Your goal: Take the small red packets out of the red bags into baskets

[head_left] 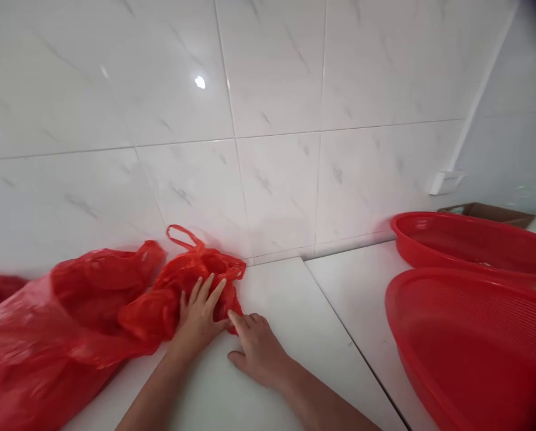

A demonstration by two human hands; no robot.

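Note:
A crumpled red plastic bag (191,281) lies on the white counter (290,305) against the tiled wall, its handle loop sticking up. My left hand (200,314) rests flat on the bag with its fingers spread. My right hand (259,350) sits just to the right, fingers curled, with its thumb and forefinger pinching the bag's lower right edge. A larger, fuller red plastic bag (48,335) lies to the left and touches the small one.
Two big red plastic basket trays (474,347) (474,242) stand at the right, one behind the other. A brown cardboard box (492,212) sits behind them by the wall. A white socket (445,181) is fixed to the tiles.

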